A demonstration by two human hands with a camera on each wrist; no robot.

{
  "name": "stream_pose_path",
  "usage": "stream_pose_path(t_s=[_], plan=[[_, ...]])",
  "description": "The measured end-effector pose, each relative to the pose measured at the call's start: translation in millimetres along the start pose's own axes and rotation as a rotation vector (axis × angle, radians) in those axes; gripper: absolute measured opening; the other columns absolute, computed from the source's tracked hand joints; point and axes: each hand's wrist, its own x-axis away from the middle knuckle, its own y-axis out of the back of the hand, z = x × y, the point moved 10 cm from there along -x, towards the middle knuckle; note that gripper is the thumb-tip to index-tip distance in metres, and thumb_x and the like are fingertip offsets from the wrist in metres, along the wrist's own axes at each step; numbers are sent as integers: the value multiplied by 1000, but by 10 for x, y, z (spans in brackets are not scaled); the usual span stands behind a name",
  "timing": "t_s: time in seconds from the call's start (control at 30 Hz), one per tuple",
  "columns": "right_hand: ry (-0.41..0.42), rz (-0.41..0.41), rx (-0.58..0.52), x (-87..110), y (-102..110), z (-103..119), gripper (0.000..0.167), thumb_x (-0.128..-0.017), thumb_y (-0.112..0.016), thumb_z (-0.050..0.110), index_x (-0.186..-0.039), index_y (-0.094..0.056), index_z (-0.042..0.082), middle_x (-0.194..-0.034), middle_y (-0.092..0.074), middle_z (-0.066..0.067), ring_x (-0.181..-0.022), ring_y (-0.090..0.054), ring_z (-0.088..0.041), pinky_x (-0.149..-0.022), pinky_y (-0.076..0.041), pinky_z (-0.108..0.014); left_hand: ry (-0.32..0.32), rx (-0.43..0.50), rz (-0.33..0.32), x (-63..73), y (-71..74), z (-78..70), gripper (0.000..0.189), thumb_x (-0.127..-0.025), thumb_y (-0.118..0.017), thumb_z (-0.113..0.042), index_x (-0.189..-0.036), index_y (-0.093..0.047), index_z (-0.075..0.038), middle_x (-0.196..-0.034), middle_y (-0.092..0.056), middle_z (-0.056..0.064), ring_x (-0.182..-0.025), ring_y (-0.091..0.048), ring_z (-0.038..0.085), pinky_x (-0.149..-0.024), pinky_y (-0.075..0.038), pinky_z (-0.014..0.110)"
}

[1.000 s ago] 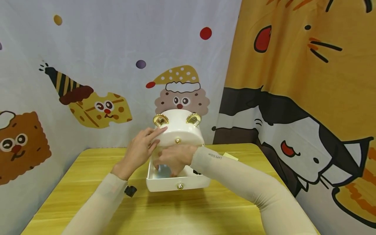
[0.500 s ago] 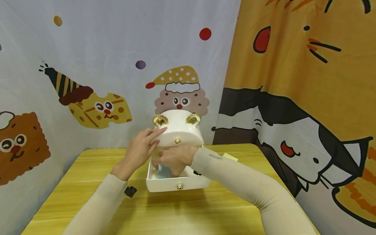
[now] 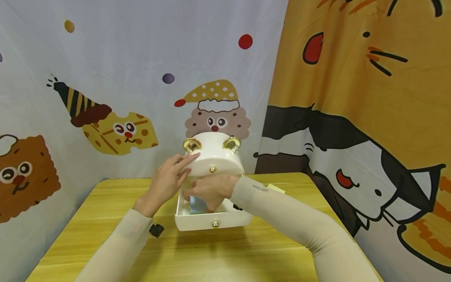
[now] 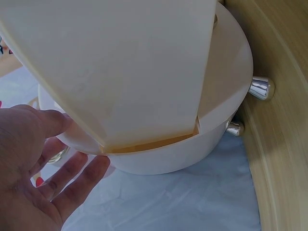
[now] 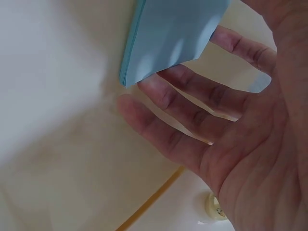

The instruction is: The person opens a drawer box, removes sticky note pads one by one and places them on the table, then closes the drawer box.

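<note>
Both grips are spread. Left hand (image 3: 167, 180) touches the box (image 3: 220, 150) at ten o'clock; right hand (image 3: 211, 190), the notepad (image 3: 198, 206) in its drawer (image 3: 197, 224).

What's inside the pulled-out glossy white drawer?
A light-blue rectangular pad, touched by the bare right hand. That hand, its cream sleeve and the rounded white cabinet above cover much of the drawer; anything beneath can't be seen.

Yellow wood-grain tabletop (image 3: 211, 258) here, rounded back corners. White drawer box (image 3: 213, 147) stands on it toward 12 o'clock on stubby shiny feet (image 4: 261, 88), and a pale yellow slip (image 3: 276, 188) lies around 2 o'clock, partly hidden.
</note>
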Motion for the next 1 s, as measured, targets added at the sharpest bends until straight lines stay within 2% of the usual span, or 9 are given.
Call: stream_pose_path(t_s=[0.2,0.5,0.73,1.0], plan=[[0,-12,5,38,36,-7,74,-92,-98,46,-154,-60,33,-128,-75,2,-105,-71,-11,-90,-63,-27,-3,2,-3,5,0,-12,62,-109,-81,-4,-166,-67,-24,-120,-75,13,-90,-61,26,-72,-54,39],[4,-50,-16,121,143,-13,73,-93,-97,47,-154,-59,31,-128,-75,0,-102,-74,-13,-87,-63,-28,29,21,9,9,3,14,63,-110,-80,-5,-167,-66,-26,-123,-75,12,-94,-62,27,-74,-54,40],[10,-73,-26,166,194,10,73,-94,-95,45,-155,-59,32,-131,-75,-1,-102,-74,-11,-86,-63,-25,41,25,18,13,-5,36,63,-110,-80,-4,-167,-67,-27,-119,-74,11,-91,-60,25,-74,-53,39],[-8,-92,-36,234,249,-4,75,-93,-96,45,-158,-59,33,-134,-75,-1,-108,-74,-12,-92,-64,-28,57,31,24,10,-9,46,64,-110,-80,-6,-167,-66,-29,-120,-74,11,-93,-61,26,-75,-53,39]])
